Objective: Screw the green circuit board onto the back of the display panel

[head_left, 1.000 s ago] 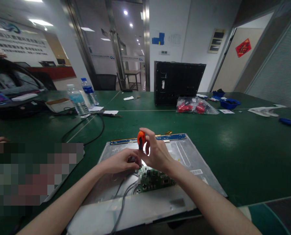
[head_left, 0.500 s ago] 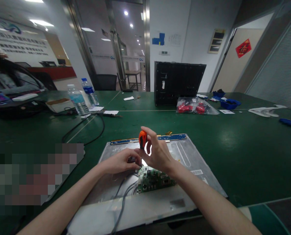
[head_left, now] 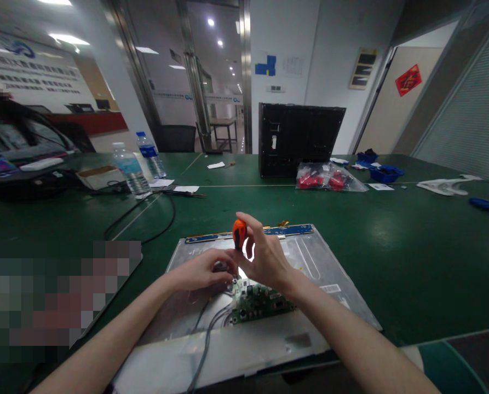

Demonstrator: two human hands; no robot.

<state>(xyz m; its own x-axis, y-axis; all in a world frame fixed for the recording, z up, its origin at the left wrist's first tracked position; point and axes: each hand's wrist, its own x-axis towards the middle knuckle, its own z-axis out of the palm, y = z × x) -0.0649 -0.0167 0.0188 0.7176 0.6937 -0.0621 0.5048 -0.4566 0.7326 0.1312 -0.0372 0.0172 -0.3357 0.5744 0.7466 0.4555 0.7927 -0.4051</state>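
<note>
My right hand (head_left: 264, 254) grips an orange and black screwdriver (head_left: 239, 234), which stands upright. Its forefinger rests on the top of the handle. The screwdriver's lower end points at the near-left corner area of a green circuit board (head_left: 260, 301). Close by that lower end, the fingers of my left hand (head_left: 211, 268) are pinched together; what they hold, if anything, is hidden. Under both hands lies a flat silvery metal panel (head_left: 330, 257), carrying the board. Grey and black cables (head_left: 207, 339) run from the board's left side over the panel's near edge.
A narrow blue strip board (head_left: 297, 230) lines the panel's far edge. Beyond stand a black monitor casing (head_left: 301, 137), a bag of red parts (head_left: 330, 178) and blue trays (head_left: 386, 174). Water bottles (head_left: 131, 169) and a black cable (head_left: 174, 216) are to the left. A person (head_left: 18, 126) sits far left.
</note>
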